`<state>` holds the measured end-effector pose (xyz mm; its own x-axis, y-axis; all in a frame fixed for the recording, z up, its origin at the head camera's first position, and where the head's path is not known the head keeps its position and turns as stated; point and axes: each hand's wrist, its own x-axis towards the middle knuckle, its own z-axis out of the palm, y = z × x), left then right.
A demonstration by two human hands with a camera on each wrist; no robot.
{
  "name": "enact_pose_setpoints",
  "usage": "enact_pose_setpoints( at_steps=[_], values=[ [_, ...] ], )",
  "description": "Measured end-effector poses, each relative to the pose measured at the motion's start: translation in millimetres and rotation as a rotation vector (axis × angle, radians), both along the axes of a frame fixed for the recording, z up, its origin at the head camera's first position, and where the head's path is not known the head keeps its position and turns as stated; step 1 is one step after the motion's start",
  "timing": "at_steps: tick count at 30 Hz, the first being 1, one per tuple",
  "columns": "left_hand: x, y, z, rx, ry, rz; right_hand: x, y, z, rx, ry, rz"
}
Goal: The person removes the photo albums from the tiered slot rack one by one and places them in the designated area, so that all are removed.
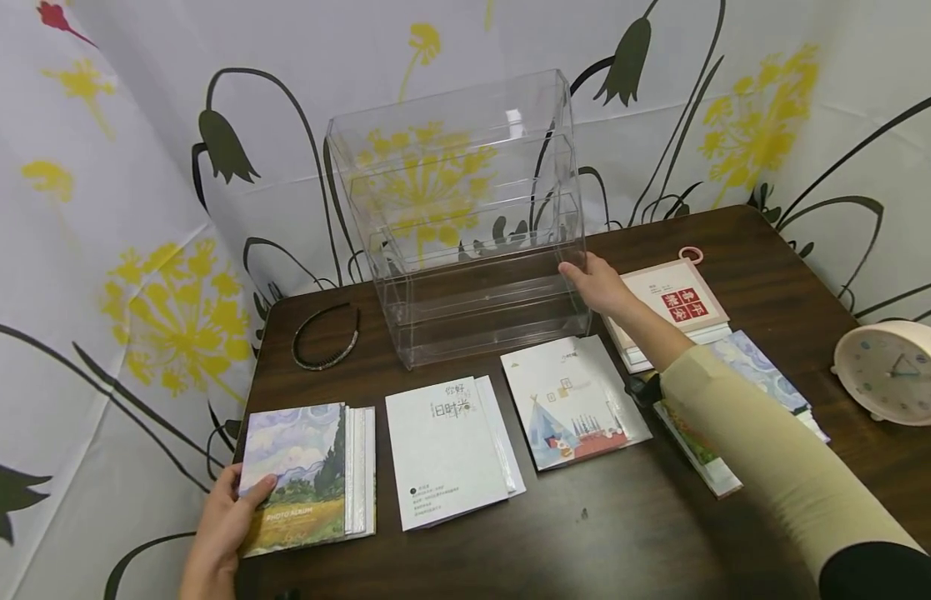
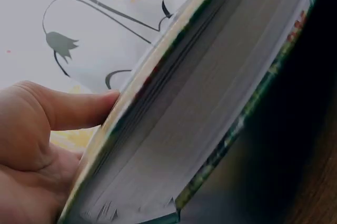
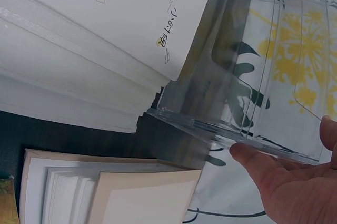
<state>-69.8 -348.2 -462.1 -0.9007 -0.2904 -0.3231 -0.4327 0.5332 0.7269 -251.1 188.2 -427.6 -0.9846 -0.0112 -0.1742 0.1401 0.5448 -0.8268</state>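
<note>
At the near left in the head view, my left hand (image 1: pixel 227 521) grips the left edge of a photo album (image 1: pixel 296 467) with a painted landscape cover. Its thumb lies on the cover; in the left wrist view the album's page block (image 2: pixel 210 76) shows, and the other fingers are mostly hidden. My right hand (image 1: pixel 602 287) holds the lower right side wall of a clear plastic tiered rack (image 1: pixel 480 283) at the back of the table. In the right wrist view, thumb and fingers (image 3: pixel 258 163) lie on either side of that wall.
Between the hands lie a white album (image 1: pixel 446 467) and one with a tent drawing (image 1: pixel 558 408). Beneath my right forearm are a beige album with red characters (image 1: pixel 671 300) and painted albums (image 1: pixel 758 367). A headband (image 1: pixel 326 362) lies left, a round clock (image 1: pixel 888 371) stands right.
</note>
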Motion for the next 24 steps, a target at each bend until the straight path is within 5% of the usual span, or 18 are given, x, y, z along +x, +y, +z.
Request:
enact_pose_setpoints(
  at_steps=[7,14,24],
  values=[
    [-1.6,-5.3,-11.4,0.003,-0.060,-0.039,1.1,-2.2,0.4,0.005,0.001,0.004],
    [-2.1,-8.8,-15.8,0.049,-0.062,0.000,1.3,-1.2,-0.5,0.005,0.002,0.001],
    [-3.4,-8.9,-20.3,-0.086,-0.033,0.065,1.3,0.8,0.0,-0.008,-0.004,0.010]
  ],
)
